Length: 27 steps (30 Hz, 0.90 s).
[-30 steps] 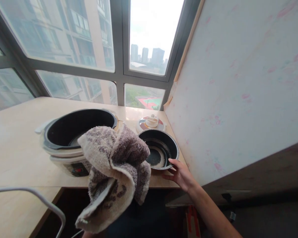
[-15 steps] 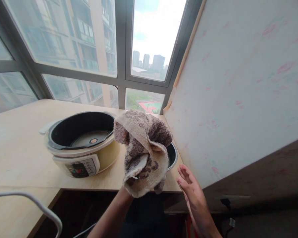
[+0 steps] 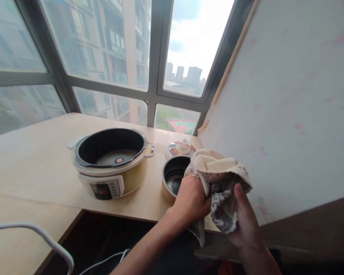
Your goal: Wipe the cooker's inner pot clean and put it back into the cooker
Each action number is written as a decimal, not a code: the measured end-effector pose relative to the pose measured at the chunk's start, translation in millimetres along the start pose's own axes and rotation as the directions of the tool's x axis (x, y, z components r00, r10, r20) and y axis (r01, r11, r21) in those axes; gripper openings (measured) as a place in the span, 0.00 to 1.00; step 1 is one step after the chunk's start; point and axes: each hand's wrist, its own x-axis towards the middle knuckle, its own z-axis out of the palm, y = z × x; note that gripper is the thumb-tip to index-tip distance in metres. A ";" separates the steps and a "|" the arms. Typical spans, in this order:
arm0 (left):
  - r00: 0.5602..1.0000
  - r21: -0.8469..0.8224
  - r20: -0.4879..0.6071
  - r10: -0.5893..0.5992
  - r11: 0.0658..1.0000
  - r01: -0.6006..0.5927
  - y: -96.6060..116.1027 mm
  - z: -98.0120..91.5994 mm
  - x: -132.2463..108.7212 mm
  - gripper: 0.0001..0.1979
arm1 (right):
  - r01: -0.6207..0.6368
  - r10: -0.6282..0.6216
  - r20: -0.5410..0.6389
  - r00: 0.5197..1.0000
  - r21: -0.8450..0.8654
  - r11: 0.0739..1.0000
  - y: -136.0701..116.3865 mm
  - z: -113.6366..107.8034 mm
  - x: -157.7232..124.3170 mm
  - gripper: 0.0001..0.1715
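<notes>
A bunched, patterned cloth towel (image 3: 220, 168) hangs between my two hands at the right, above the table's front edge. My left hand (image 3: 193, 196) is closed around its left side. On the other side, my right hand (image 3: 245, 217) grips the towel's lower right part, with the thumb laid on it. Just left of the towel stands a small round pot (image 3: 169, 179), dark inside, partly covered by my left hand and the cloth. Behind that pot rests a lid (image 3: 180, 148) with a knob.
An electric pressure cooker (image 3: 111, 168), lidless, with a dark interior and front control panel, stands left on the wooden table (image 3: 40, 164). Windows rise behind. A papered wall (image 3: 289, 114) bounds the right side. A white cable (image 3: 46, 236) curves at the lower left.
The towel has moved right, away from in front of the pot, and my right hand has come onto it. The pot and lid now show. The view has shifted slightly left.
</notes>
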 end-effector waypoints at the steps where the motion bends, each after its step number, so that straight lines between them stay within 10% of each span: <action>1: 1.000 0.033 0.015 0.021 0.999 -0.021 -1.9 0.3 1.0 0.20 | -0.012 0.012 -0.014 1.000 -0.004 1.000 2.5 -0.4 7.3 0.27; 10: 0.995 0.099 0.093 0.035 0.994 -0.044 -9.8 -18.9 2.9 0.37 | 0.108 -0.109 0.008 0.994 0.038 0.993 3.4 0.1 86.2 0.24; 14: 0.993 -0.020 -0.077 -0.095 0.995 0.093 -35.1 -34.0 -20.2 0.28 | 0.234 -0.234 -0.015 0.972 0.000 0.972 -11.6 7.6 112.5 0.22; 18: 0.865 0.001 -0.433 -0.252 0.960 0.280 -83.7 -37.0 -38.7 0.21 | 0.278 -0.276 0.030 0.961 -0.113 0.954 -11.3 15.6 127.5 0.22; 22: 0.767 -0.056 -0.473 -0.434 0.883 0.465 -124.5 -26.2 -45.6 0.32 | 0.139 -0.095 0.139 0.986 -0.352 0.925 12.1 13.1 137.2 0.26; 27: 0.731 -0.276 -0.347 -0.588 0.808 0.520 -144.6 -6.7 -50.3 0.36 | 0.285 0.020 0.344 0.939 -0.806 0.520 41.2 -7.2 157.6 0.41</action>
